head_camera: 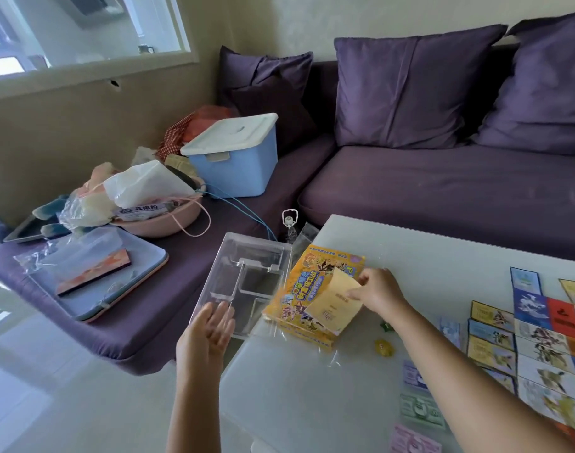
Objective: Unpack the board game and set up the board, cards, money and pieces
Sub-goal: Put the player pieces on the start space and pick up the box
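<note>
In the head view, a white counter (426,256) is seen in front of a purple sofa (443,197). Near the counter's left edge a yellow game box (307,289) is laid flat, with a loose sheet of clear wrap under its near corner. A pale yellow paper sheet (333,305) is held over the box by the right hand (379,291); its grip is narrowed to a pinch on the sheet's upper right edge. Just left of the box, a clear plastic insert tray (246,279) is seen overhanging the counter's edge. The left hand (210,331) is held at the tray's near end with the palm turned up and the fingers straight, so its grip is wide and nothing is held; whether the tray is touched cannot be told.

Near the right forearm, a small green piece (384,325) and a yellow piece (384,348) are set on the counter. At the right side, the game board (547,348) is spread out, and a green money note (420,410) and a pink note (413,439) are laid beside its near end.

On the sofa's left part, a blue storage bin (237,155) with a white lid, a pink basin (161,223) filled with bags, and a light blue tray (116,289) are placed.
</note>
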Action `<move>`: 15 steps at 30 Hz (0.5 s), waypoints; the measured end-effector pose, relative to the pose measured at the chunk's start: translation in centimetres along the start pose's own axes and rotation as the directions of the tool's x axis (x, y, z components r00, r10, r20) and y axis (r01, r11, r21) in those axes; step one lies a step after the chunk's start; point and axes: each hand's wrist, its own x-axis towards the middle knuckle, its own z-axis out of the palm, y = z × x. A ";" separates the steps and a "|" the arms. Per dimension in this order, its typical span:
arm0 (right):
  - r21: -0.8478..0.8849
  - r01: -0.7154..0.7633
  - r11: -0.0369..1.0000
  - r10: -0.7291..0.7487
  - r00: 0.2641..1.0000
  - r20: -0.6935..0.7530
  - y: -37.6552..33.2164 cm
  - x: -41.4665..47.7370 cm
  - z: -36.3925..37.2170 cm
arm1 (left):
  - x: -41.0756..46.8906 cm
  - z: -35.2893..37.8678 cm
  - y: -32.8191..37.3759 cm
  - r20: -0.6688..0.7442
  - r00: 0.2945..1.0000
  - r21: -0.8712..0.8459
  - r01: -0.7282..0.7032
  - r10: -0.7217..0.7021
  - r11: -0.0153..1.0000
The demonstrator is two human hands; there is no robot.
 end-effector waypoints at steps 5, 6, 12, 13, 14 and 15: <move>0.358 -0.162 0.920 0.161 0.986 0.033 0.8 -1.3 -0.7 | -1.6 0.1 -0.8 -0.010 0.999 -0.021 0.045 -0.045 0.999; 0.455 -0.155 0.877 0.167 0.986 0.013 0.5 -1.4 -1.4 | -1.8 0.3 -0.9 -0.006 0.999 -0.015 0.040 -0.040 0.999; 0.705 0.113 0.700 -0.225 0.972 0.068 -3.8 -4.9 -5.6 | -4.0 3.1 -1.2 0.230 0.963 0.102 0.118 -0.138 0.988; 0.620 0.185 0.762 -0.279 0.959 0.056 -4.4 -5.5 -5.4 | -4.4 3.8 -1.5 0.268 0.948 0.135 0.142 -0.174 0.981; 0.524 0.245 0.816 -0.310 0.950 0.040 -4.7 -6.1 -5.1 | -4.8 4.4 -1.8 0.295 0.935 0.169 0.151 -0.196 0.974; 0.432 0.287 0.855 -0.329 0.944 0.023 -4.8 -6.5 -5.0 | -5.3 5.0 -2.1 0.317 0.924 0.206 0.151 -0.212 0.967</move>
